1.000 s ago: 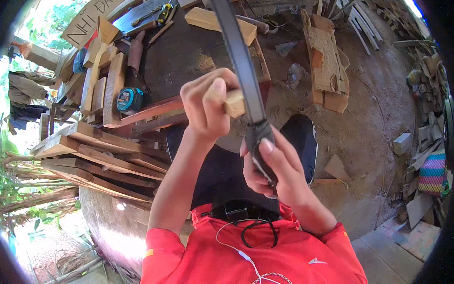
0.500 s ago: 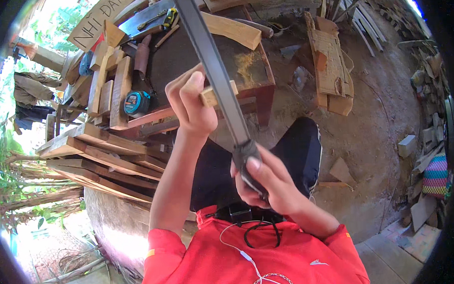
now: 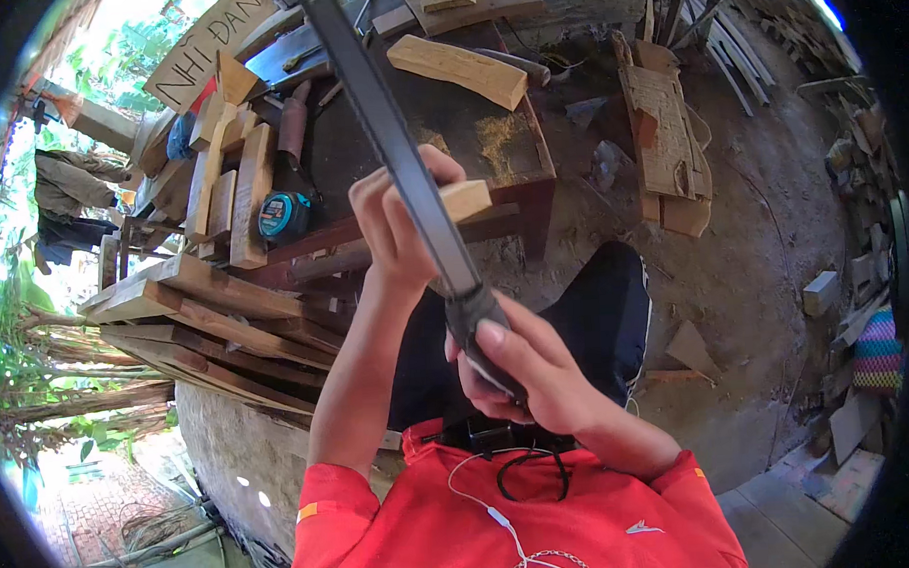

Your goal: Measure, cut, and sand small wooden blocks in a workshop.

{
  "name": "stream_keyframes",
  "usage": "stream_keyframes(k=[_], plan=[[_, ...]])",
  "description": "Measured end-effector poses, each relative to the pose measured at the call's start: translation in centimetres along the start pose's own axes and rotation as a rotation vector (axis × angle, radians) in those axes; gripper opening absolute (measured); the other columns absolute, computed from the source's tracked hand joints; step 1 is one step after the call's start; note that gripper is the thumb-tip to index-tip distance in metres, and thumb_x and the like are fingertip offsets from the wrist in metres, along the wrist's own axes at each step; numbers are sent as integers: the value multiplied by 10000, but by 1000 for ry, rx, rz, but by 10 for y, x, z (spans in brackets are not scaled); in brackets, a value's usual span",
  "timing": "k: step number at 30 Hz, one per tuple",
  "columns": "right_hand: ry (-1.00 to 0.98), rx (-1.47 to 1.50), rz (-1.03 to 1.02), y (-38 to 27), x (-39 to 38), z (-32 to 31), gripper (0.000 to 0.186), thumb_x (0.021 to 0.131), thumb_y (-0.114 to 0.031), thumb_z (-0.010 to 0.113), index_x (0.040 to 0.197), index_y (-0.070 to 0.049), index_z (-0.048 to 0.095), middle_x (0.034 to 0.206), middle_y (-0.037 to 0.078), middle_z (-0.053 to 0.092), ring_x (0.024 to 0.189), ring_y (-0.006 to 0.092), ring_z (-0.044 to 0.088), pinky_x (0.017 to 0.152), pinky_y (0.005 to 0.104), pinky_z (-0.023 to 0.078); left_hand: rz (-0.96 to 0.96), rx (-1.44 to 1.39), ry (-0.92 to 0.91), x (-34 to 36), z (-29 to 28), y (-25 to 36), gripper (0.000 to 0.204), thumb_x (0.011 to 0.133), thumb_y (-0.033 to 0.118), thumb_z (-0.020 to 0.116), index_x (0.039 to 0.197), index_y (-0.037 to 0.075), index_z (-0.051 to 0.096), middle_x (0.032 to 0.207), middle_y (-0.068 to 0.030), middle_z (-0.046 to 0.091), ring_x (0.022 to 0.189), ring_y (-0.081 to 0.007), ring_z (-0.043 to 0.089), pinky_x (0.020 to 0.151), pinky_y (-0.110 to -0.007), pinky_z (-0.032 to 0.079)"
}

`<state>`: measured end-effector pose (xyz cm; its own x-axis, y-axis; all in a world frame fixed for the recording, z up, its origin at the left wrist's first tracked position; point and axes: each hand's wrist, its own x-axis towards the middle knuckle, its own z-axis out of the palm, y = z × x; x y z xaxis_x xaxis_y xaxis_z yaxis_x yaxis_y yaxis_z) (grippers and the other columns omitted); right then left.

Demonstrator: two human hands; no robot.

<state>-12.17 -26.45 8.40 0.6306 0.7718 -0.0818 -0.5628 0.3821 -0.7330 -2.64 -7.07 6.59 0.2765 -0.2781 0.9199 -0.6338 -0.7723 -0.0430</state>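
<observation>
Wood block [image 3: 468,199]: one, small, pale, squared; held in the air just before the near edge of the worktable [image 3: 521,194], a flat end projecting to the right of the tool.

Hacksaw [image 3: 395,146]: one, so judged from its long grey bar and dark handle [image 3: 481,338]; seen from above, slanted up and to the left. The blade is hidden, and whether the block is touched by it cannot be told.

Left hand [image 3: 388,232]: curled into a fist around the block; partly covered by the bar, with knuckles shown on both sides of it.

Right hand [image 3: 539,363]: wrapped around the handle, thumb laid along its upper side.

Surroundings: sawdust [image 3: 497,142] and a longer timber piece [image 3: 457,69] on the worktable; teal tape measure [image 3: 284,216] near its left corner.

Handling notes, by judgement: a sawing stroke appears to be in hand. The block should be gripped tightly, since slight turning would bind the blade. Fingers are best kept clear of the cutting line. Strokes should be long, straight and lightly pressed, the bar untwisted. Steadier support would be gained by bracing against the worktable edge.
</observation>
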Motion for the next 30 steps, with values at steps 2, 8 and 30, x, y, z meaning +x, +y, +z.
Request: stream_keyframes(k=[2, 8, 30], plan=[[0, 9, -25, -4, 3, -3, 393, 1060, -411, 412, 1094, -26, 481, 601, 29, 437, 439, 86, 371, 401, 221, 271, -114, -1, -56, 2, -2, 6, 173, 957, 202, 527, 867, 56, 503, 779, -72, 645, 578, -195, 558, 525, -301, 393], [89, -28, -157, -10, -7, -6, 296, 1068, -346, 432, 1128, -67, 513, 690, -16, 478, 526, 40, 386, 465, 201, 298, -878, -562, 13, 23, -10, 9, 479, 933, 236, 311, 607, -35, 535, 583, -75, 546, 485, -106, 450, 490, -275, 339], [502, -1580, -752, -47, -15, -47, 458, 916, -390, 648, 1228, -71, 548, 857, 99, 552, 700, 313, 601, 587, 390, 473, -600, -716, -261, 41, -23, 20, 745, 568, 616, 862, 843, 11, 526, 805, -53, 450, 731, -198, 469, 654, -329, 386]])
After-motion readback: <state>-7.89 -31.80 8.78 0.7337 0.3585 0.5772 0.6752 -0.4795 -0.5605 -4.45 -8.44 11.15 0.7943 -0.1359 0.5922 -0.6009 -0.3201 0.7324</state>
